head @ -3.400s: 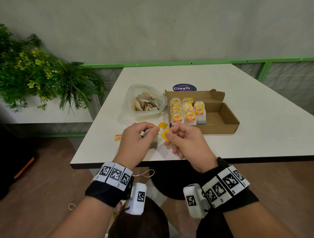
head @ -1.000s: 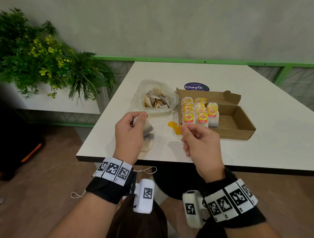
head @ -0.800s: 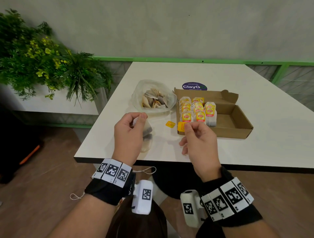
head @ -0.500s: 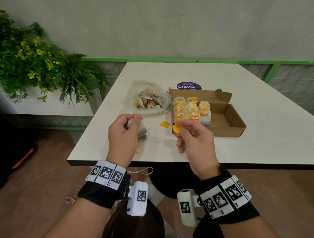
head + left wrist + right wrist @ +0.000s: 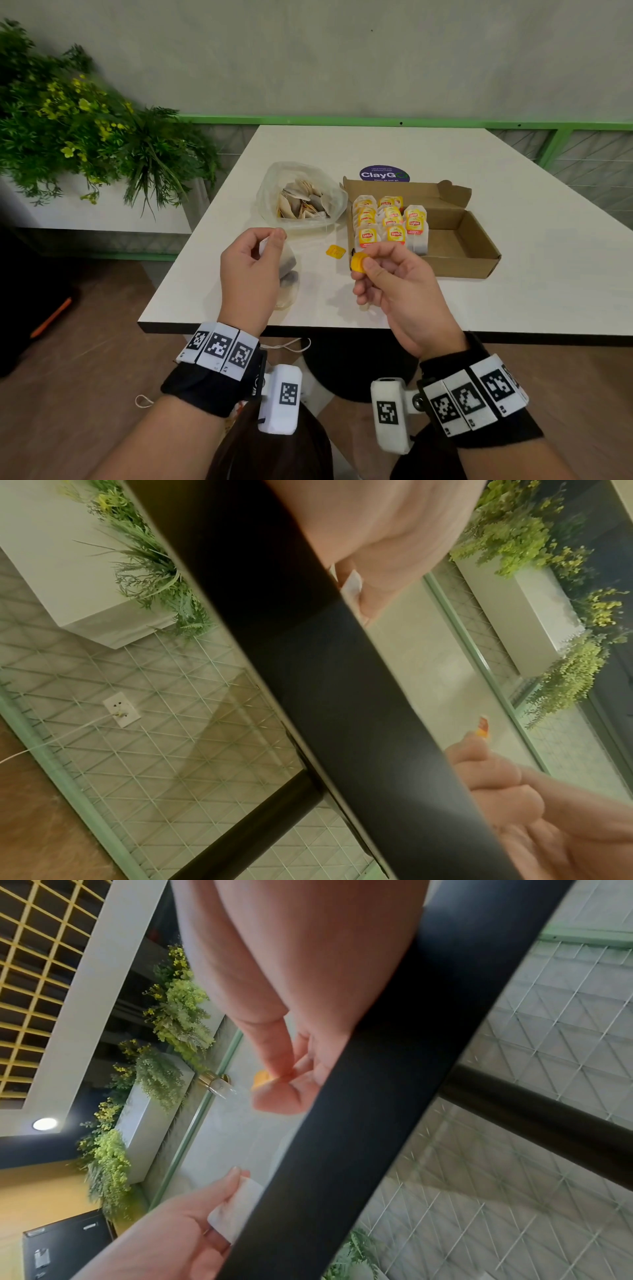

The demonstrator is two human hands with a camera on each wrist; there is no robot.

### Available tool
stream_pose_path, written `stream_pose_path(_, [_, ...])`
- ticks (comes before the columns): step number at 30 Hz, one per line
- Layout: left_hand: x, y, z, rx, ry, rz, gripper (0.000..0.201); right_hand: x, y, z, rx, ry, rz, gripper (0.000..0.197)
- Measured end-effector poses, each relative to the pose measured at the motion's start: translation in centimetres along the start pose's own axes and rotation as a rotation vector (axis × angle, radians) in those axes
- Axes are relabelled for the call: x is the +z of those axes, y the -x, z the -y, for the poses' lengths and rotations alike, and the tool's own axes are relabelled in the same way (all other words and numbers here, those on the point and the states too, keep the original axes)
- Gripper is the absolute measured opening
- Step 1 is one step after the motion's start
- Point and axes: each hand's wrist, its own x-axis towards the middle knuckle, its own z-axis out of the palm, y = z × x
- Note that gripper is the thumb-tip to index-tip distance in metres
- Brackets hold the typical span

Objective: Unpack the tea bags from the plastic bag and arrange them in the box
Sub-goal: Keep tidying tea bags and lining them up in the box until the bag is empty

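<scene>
Hidden: from both wrist views I get mostly the dark table edge; my left hand covers most of the white paper tea bags it grips, fingers curled round them, above the table's near left.
Hard to make out: how many bags it holds; thin string barely visible.
Right hand: thumb and forefinger pinched on a small yellow paper tag, its print turned away.
Loose yellow tag: flat on the white table, between bag and box, print unreadable.
Clear plastic bag: crumpled tea bags inside, left of the box.
Brown cardboard box: open; upright rows fill its left part, tags reading "Lipton".
Round purple sticker: "ClayG", remainder cut off by the box flap.
</scene>
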Motion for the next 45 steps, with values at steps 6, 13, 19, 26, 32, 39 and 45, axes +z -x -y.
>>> stream_pose_path(6, [0.1,0.0,-0.1,0.017,-0.013,0.010,0.021,-0.1,0.1,0.2,0.010,-0.048,0.011,0.014])
stream_pose_path(13, [0.4,0.6,-0.4,0.055,0.021,0.071,0.020,-0.1,1.4,1.3,0.088,-0.063,0.227,0.022])
stream_pose_path(19, [0.3,0.7,-0.9,0.025,0.102,0.029,0.019,0.9,3.9,2.2,0.169,0.169,0.393,0.019])
stream_pose_path(26, [-0.4,1.8,-3.5,0.076,0.252,0.057,0.017,1.3,5.9,1.2,0.212,0.252,0.301,0.016])
stream_pose_path(32, [0.5,3.1,-5.5,0.189,0.192,0.231,0.016,1.9,7.2,3.7,0.160,-0.070,0.122,0.012])
stream_pose_path(39, [-0.1,4.5,-5.1,0.498,-0.402,0.535,0.008,1.9,7.5,11.5,0.016,-0.280,-0.051,0.012])
stream_pose_path(45, [1.5,5.0,-5.6,0.256,-0.251,0.341,0.018,3.5,10.2,10.9,0.156,-0.249,0.077,0.007])
